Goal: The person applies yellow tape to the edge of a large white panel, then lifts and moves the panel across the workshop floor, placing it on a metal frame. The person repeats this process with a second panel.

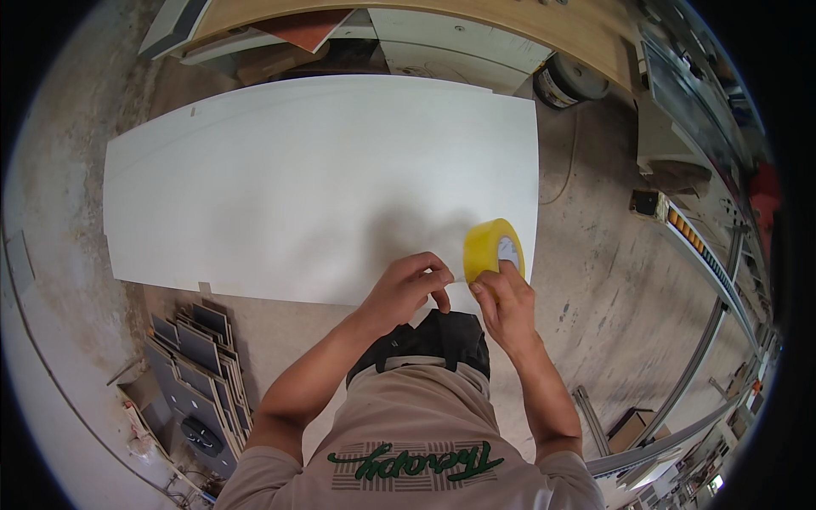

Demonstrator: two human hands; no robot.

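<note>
A roll of yellow adhesive tape (484, 246) is in my right hand (507, 306), with fingers reaching into its core and the thumb at its lower edge. Just left of it, my left hand (411, 287) has its fingers bent and pinched together by a short pale strip that seems to run to the roll. Both hands are over the near edge of a large white panel (323, 187), toward its right end. Small brownish tape pieces (204, 287) stick at the panel's edges.
Dark boards (200, 365) lean in a stack at the lower left. A black bucket (565, 82) stands beyond the panel's far right corner, under a wooden worktop (476, 30). Along the right side runs a metal rail with rollers (701, 246). A concrete floor (586, 280) surrounds the panel.
</note>
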